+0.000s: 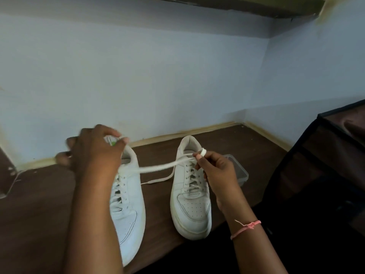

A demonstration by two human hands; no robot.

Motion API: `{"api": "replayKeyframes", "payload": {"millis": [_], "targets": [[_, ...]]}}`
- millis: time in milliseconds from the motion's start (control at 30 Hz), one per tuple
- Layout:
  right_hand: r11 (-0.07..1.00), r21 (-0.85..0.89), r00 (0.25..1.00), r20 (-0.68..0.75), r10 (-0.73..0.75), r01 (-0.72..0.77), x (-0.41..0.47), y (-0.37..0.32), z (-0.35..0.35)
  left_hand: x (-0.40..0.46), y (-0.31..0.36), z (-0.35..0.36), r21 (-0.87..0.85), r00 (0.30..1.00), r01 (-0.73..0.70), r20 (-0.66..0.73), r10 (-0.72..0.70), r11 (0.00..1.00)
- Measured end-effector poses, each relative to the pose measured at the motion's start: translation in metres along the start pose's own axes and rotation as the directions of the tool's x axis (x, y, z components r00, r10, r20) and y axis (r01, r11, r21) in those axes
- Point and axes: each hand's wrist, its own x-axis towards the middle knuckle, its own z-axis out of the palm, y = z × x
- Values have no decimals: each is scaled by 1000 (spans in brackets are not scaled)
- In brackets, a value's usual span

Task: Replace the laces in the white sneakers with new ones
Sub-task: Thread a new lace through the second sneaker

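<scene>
While both forearms reach in from the near edge, two white sneakers stand side by side on the dark table (pixel 233 147), toes toward the person: the left sneaker (pixel 126 210) partly under the left arm, the right sneaker (pixel 190 202) in plain sight. Further in, a lace (pixel 158 168) stretches between the hands. The right hand (pixel 214 167) pinches one end, wound round a fingertip above the right shoe's tongue; the left hand (pixel 94 153) is blurred, its fingers curled at the left shoe's collar, seemingly pinching the other end. Both shoes look laced, so I cannot tell whether this lace is old or new. A hard tug could tip the left sneaker or slip from the fingers. Behind the right shoe sits a clear plastic box (pixel 240 173), then the pale wall (pixel 158 76).
</scene>
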Motion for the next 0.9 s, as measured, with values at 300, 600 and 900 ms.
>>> {"api": "replayKeyframes", "payload": {"millis": [300, 600, 900], "targets": [[990, 49, 991, 19, -131, 130, -1, 2, 1, -50, 57, 76, -452, 817, -231, 391, 424, 862], [989, 46, 988, 50, -144, 141, 3, 7, 1, -42, 37, 95, -455, 802, -237, 407, 438, 858], [762, -476, 880, 53, -473, 438, 4, 21, 3, -42, 40, 96, -474, 824, -246, 357, 440, 845]]}}
